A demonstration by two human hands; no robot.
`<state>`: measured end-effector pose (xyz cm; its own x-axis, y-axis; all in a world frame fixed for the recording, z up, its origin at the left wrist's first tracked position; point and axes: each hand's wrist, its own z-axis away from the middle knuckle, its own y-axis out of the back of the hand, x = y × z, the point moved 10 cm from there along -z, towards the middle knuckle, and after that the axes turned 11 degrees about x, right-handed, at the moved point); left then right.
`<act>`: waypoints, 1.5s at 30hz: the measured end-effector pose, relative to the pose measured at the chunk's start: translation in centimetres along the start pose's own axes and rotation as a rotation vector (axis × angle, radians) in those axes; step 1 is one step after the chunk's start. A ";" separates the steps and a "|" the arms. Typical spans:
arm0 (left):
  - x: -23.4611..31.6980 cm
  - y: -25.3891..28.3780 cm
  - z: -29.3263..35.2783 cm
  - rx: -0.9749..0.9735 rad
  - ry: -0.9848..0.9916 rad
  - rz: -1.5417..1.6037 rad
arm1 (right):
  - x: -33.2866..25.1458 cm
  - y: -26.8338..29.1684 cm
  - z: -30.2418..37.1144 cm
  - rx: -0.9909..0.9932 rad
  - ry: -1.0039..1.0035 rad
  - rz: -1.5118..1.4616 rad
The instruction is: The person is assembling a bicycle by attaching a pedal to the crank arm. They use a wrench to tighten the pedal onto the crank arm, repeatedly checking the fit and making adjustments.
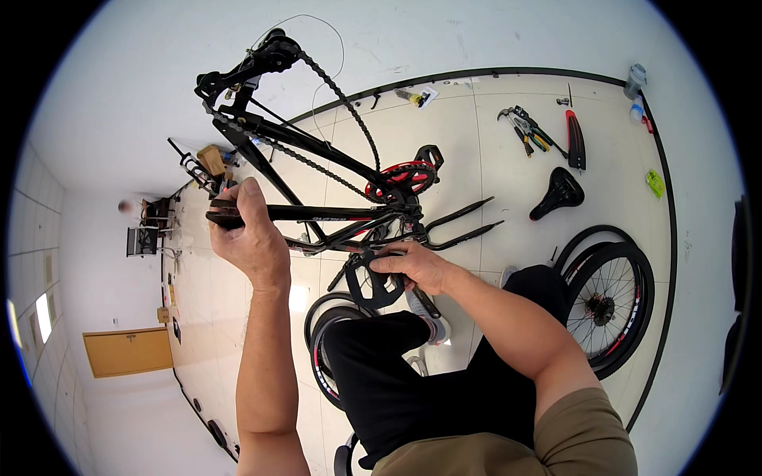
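A black bicycle frame (333,215) is held up in front of me, tilted on its side. My left hand (252,234) is closed around the end of one of its black tubes. My right hand (417,268) grips a black flat pedal (375,287) at the crank, thumb lying on its edge. Part of the pedal's fixing is covered by the fingers. A red and black chainring (406,181) with a second pedal (429,155) shows beyond the bottom bracket. From the chainring a chain (349,107) loops up to the rear derailleur (274,54), with a thin loose cable trailing nearby.
Two wheel groups lie close to my legs, one on the right (611,309) and one partly behind my knee (321,341). Farther right on the tiled floor are a black saddle (559,193), a red and black mudguard (575,139) and several hand tools (528,131).
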<state>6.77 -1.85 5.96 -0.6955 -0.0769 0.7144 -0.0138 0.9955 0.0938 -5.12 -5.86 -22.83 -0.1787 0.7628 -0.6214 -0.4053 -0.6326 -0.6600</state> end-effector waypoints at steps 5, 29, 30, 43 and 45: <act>0.4 -0.1 0.3 -0.032 0.075 0.000 | 0.8 -0.6 -0.7 -0.007 -0.017 0.020; 0.5 -0.2 0.3 -0.038 0.011 0.030 | 2.6 -1.0 -2.8 0.123 0.015 0.334; 0.6 -0.2 0.4 -0.038 0.017 0.037 | 2.4 -1.1 -2.5 0.120 0.009 0.324; 0.5 -0.3 0.3 -0.033 0.016 0.010 | 4.3 -0.3 -4.7 0.172 0.062 0.349; 0.4 -0.3 0.5 -0.052 0.074 0.010 | 4.9 0.0 -5.3 0.182 0.057 0.395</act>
<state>6.13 -2.15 5.92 -0.6403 -0.0726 0.7647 0.0319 0.9922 0.1209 -1.25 -2.78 -28.08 -0.3043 0.4556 -0.8365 -0.4681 -0.8364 -0.2853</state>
